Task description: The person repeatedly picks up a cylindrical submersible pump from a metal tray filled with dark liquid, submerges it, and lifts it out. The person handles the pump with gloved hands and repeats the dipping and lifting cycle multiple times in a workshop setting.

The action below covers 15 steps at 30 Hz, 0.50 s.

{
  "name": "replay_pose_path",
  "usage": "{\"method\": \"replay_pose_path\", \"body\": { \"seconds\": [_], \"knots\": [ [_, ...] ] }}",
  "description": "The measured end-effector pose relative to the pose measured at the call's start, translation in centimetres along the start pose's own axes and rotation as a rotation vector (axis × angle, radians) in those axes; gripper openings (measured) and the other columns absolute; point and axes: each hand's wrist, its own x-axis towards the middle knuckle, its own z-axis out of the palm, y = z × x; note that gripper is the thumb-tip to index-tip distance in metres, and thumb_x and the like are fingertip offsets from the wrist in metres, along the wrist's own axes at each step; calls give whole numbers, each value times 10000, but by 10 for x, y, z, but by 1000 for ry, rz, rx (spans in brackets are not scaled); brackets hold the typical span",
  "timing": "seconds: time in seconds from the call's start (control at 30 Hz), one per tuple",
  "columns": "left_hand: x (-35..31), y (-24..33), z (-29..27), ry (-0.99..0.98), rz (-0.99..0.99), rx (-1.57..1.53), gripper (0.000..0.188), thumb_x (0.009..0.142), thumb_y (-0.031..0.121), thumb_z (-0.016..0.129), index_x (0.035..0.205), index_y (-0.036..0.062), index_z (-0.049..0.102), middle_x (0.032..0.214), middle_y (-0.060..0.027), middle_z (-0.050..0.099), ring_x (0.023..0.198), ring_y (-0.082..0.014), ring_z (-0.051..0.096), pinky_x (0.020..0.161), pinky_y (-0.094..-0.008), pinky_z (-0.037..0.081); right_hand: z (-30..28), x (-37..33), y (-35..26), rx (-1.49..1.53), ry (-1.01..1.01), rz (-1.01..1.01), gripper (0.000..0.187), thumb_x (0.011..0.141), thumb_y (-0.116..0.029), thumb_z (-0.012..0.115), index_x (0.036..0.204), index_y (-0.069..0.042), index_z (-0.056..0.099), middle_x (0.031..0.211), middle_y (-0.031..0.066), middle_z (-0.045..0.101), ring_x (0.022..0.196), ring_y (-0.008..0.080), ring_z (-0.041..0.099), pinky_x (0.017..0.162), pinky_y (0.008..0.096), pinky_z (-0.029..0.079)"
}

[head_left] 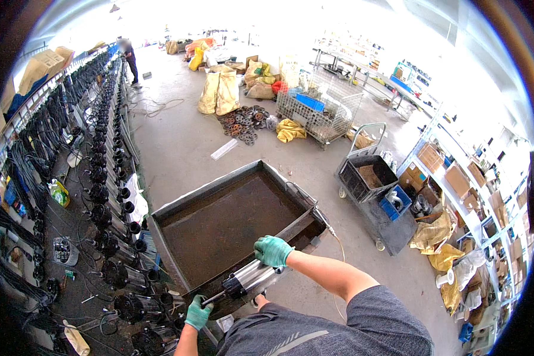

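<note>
A shiny steel cylinder with a black end piece [235, 287], like a submersible pump, lies slantwise over the near edge of a large rectangular metal tank [204, 191]. My right hand [273, 251], in a green glove, is closed over the cylinder's upper right end. A thin metal rod [215, 298] sticks out of the black end toward the lower left. My left hand [197, 313], also green-gloved, is closed around that rod near its tip. Dark brown liquid [231, 219] appears to fill the tank. The undersides of both hands are hidden.
Rows of similar steel cylinders [133, 279] with black cables line the left side. At the right stand a flat trolley [385, 222] with a black crate [368, 177], and shelves with boxes [457, 180]. Farther back are a wire cage [320, 113], sacks [219, 92] and a person [130, 62].
</note>
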Motion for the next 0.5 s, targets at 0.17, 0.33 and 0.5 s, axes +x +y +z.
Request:
{"method": "replay_pose_path", "body": {
  "seconds": [0.17, 0.33, 0.5],
  "knots": [
    [14, -4, -21, -329, -267, 50, 275, 902, 240, 751, 1039, 3, 724, 768, -96, 697, 650, -158, 608, 640, -368, 507, -5, 1, -2, 29, -6, 31, 227, 911, -294, 585, 869, -106, 706, 1003, 91, 662, 1017, 302, 635, 898, 433, 508],
    [-1, -8, 11, 191, 193, 321, 197, 869, 204, 760, 1046, 124, 728, 797, -157, 717, 695, -309, 695, 655, -447, 537, -9, 4, -6, 143, -7, 110, 236, 922, -281, 572, 881, -91, 706, 1004, 95, 670, 1017, 312, 635, 933, 438, 488],
    [-4, -3, 10, 216, 226, 555, 192, 863, 210, 755, 1047, 167, 718, 861, -184, 723, 776, -400, 696, 670, -493, 547, -11, 1, -5, 90, -8, 100, 234, 924, -277, 569, 868, -98, 710, 1004, 93, 666, 1021, 301, 638, 915, 433, 497]
  ]
}}
